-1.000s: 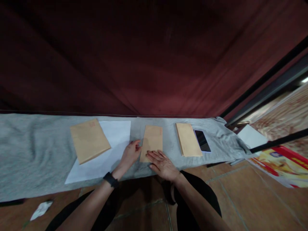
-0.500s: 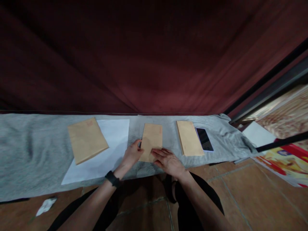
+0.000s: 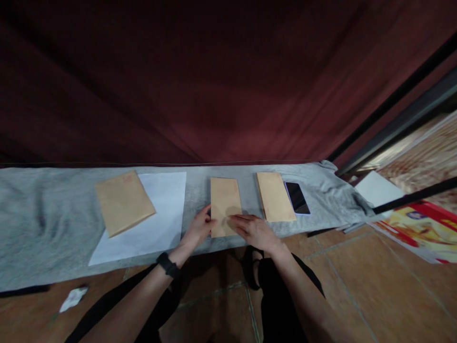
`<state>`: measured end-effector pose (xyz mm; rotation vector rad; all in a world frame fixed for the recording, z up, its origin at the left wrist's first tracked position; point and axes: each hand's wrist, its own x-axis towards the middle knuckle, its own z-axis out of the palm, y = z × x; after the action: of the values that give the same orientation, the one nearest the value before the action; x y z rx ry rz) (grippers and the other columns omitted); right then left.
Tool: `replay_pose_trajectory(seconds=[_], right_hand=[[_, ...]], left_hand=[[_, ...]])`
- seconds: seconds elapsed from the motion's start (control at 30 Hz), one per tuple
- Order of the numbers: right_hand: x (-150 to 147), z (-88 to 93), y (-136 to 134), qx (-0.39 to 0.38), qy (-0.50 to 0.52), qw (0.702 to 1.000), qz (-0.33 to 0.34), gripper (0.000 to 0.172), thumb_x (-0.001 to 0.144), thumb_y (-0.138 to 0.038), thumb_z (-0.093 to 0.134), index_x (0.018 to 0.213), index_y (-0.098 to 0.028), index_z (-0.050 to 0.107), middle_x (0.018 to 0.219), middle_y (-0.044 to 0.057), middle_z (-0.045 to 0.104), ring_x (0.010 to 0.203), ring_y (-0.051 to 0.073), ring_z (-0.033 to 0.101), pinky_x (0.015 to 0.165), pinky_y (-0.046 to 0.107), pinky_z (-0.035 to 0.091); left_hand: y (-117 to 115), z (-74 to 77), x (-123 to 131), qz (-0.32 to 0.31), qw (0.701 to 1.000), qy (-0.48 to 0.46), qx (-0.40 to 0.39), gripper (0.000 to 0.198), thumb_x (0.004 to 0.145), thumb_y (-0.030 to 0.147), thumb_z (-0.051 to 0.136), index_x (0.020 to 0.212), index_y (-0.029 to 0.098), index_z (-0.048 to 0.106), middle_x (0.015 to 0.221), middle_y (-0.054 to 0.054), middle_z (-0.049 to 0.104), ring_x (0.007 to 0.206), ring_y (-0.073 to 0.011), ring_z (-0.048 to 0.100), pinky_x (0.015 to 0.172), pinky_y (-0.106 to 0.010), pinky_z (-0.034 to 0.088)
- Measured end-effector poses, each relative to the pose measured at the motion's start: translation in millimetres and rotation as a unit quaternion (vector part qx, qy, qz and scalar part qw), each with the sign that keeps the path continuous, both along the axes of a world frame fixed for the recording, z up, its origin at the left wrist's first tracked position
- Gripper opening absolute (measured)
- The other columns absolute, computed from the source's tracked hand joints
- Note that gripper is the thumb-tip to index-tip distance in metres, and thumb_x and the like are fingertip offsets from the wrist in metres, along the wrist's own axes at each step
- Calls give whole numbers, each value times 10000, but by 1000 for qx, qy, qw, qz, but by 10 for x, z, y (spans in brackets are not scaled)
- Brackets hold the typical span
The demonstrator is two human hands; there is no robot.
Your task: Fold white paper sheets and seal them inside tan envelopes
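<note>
A brown paper envelope [image 3: 224,200] lies on the grey cloth in front of me, its small red print near the top right corner. My left hand [image 3: 199,227] is closed on the envelope's left edge, with the thumb on top and the other fingers at the side, partly hidden. Across the lower right edge of the same envelope rests my right hand [image 3: 255,232], its fingers stretched out and nearly flat. To the right lies a stack of brown envelopes [image 3: 276,197]. Farther left, a wider brown envelope [image 3: 124,204] sits tilted on a white paper sheet [image 3: 164,214].
A phone [image 3: 297,198] lies beside the stack. The grey cloth [image 3: 46,219] covers a long narrow surface against a dark red curtain [image 3: 214,95]. Black bars [image 3: 400,100] and a red-yellow printed box [image 3: 421,226] are at the right. A crumpled white tissue [image 3: 73,298] lies on the tiled floor.
The envelope between my hands has turned slightly, its top swinging left. My right hand has slid from its face toward its right edge. The whole view has shifted a little.
</note>
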<state>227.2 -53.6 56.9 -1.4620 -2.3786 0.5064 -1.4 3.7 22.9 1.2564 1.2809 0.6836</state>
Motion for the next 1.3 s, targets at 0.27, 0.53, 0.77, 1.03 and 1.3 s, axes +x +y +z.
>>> replay_pose_trajectory(seconds=[0.27, 0.53, 0.77, 1.03, 1.3], right_hand=[[-239, -278, -65, 75, -3, 995, -68, 466, 1045, -317, 425, 1481, -161, 478, 1518, 104, 505, 1393, 216, 483, 1158, 390, 412], [-540, -686, -183, 180, -39, 977, -106, 573, 1057, -390, 380, 1559, -116, 327, 1581, 129, 393, 1477, 242, 358, 1222, 455, 300], [-541, -828, -124, 214, -15, 969, -127, 515, 1033, -423, 450, 1424, -99, 538, 1468, 153, 547, 1408, 266, 461, 1210, 465, 310], [-535, -733, -120, 162, -8, 980, -112, 601, 1018, -441, 483, 1496, -80, 430, 1550, 156, 442, 1428, 277, 429, 1215, 444, 306], [-167, -428, 65, -8, 42, 999, -9, 472, 953, -282, 590, 1401, -133, 566, 1494, 143, 523, 1406, 236, 468, 1182, 397, 365]], left_hand=[[-51, -3, 61, -12, 984, 150, 98, 668, 791, 200, 588, 1444, 104, 482, 621, 46, 624, 506, -145, 572, 526, -245, 427], [-136, -35, 64, -37, 907, 357, 222, 438, 898, 182, 508, 1324, 155, 603, 991, -90, 722, 856, -208, 688, 778, -320, 527], [385, -85, 495, -158, 812, 327, 456, 486, 1018, 315, 360, 1474, 176, 451, 1514, -106, 499, 1423, -211, 424, 1168, -394, 375], [1176, -269, 743, -289, 728, 434, 445, 572, 1041, 385, 235, 1560, 165, 334, 1608, -84, 372, 1518, -219, 261, 1244, -453, 203], [972, -280, 610, -339, 712, 414, 455, 572, 1059, 410, 179, 1583, 199, 272, 1641, -50, 303, 1525, -166, 232, 1254, -402, 157]])
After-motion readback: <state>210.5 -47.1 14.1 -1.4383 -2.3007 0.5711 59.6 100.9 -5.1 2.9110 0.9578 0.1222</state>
